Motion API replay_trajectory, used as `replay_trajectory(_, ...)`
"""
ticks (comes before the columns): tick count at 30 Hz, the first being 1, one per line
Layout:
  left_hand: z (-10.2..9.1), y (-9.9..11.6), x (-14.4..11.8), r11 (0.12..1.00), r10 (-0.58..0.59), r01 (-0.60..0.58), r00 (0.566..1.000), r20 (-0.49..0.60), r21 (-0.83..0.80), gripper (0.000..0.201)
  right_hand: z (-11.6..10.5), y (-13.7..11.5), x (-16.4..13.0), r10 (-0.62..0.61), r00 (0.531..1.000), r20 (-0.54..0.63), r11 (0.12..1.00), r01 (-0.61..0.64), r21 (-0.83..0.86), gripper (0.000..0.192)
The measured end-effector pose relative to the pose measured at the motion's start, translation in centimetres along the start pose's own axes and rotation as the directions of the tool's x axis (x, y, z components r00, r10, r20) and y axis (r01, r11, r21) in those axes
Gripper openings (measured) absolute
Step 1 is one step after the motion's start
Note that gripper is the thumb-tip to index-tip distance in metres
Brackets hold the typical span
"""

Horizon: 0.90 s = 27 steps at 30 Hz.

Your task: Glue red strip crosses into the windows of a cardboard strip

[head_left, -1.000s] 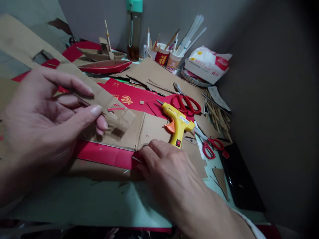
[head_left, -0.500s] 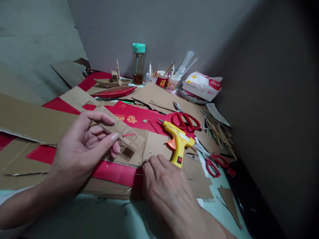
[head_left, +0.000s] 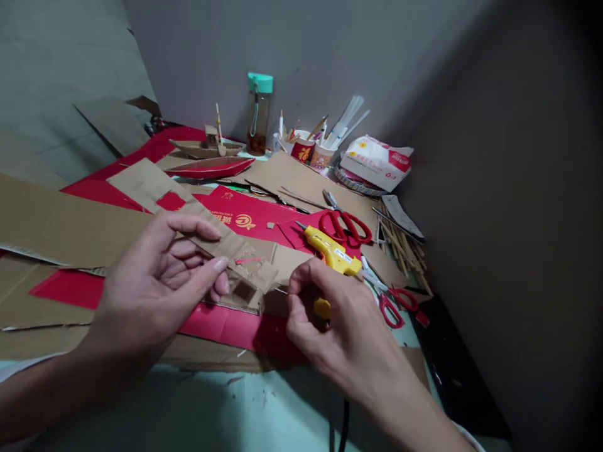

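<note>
The left hand (head_left: pixel 164 282) pinches a cardboard strip (head_left: pixel 228 242) slanting far-left to near-right — its near end faces the right hand (head_left: pixel 342 307), pinching a pale sliver (head_left: pixel 281 289)

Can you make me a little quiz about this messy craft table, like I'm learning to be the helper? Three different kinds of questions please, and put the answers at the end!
1. Pick one. What is the left hand holding?
A) a paper cup
B) a cardboard strip with a hole cut in it
C) a toy boat

2. True or false: the drink bottle has a red lid.

3. Count: how many pairs of red-handled scissors can you see?

Key
1: B.
2: False; the lid is teal.
3: Two; one by the yellow glue gun, the other farther right.
</note>
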State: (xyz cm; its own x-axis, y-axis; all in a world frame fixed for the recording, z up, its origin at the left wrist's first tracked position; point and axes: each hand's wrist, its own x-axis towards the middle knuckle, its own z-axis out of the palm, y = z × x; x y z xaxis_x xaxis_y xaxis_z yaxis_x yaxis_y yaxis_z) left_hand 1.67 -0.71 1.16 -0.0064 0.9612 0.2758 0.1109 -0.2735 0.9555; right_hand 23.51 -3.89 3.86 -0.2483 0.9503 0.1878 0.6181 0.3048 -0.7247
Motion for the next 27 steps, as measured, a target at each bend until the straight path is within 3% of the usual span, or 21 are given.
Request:
replay_trajectory(4, -0.1, -0.5, 0.0, 0.998, 0.045, -0.047, 0.998, 0.046, 0.038, 0.025, -0.2, -0.1, 0.7, 0.094, 0.995, 0.019, 0.935, -0.095, 0.342, 0.013)
replay_trajectory(7, 0.1, -0.9, -0.1, 0.999, 0.046, -0.047, 0.999, 0.007, 0.027, 0.026, 0.0, 0.3, 1.0, 0.120, 0.993, 0.017, 0.848, -0.112, 0.517, 0.016)
replay_trajectory(14, 1.2, -0.8, -0.8, 0.999, -0.037, 0.038, 0.997, -0.061, 0.017, 0.028, 0.3, 1.1, 1.4, 0.210, 0.978, 0.007, 0.756, -0.167, 0.633, 0.019)
replay_trajectory(17, 1.7, -0.3, -1.0, 0.999, -0.029, 0.032, 0.996, -0.088, 0.039, 0.025, 0.3, 1.1, 1.4, 0.227, 0.973, -0.045, 0.792, -0.158, 0.589, 0.008)
replay_trajectory(20, 2.1, 0.4, -1.2, 0.995, -0.064, 0.073, 0.989, -0.131, 0.066, 0.023, 0.3, 1.0, 1.2, 0.178, 0.972, -0.151, 0.885, -0.091, 0.457, 0.005)
replay_trajectory(23, 2.3, 0.9, -1.5, 0.994, -0.082, 0.090, 0.989, -0.124, 0.060, 0.022, 0.5, 0.8, 0.7, 0.008, 0.952, -0.306, 0.974, 0.062, 0.219, 0.013)
replay_trajectory(27, 2.5, 1.1, -1.8, 0.993, -0.102, 0.109, 0.987, -0.124, 0.050, 0.021, 1.1, 0.7, -0.5, -0.306, 0.866, -0.396, 0.950, 0.303, -0.072, 0.018)
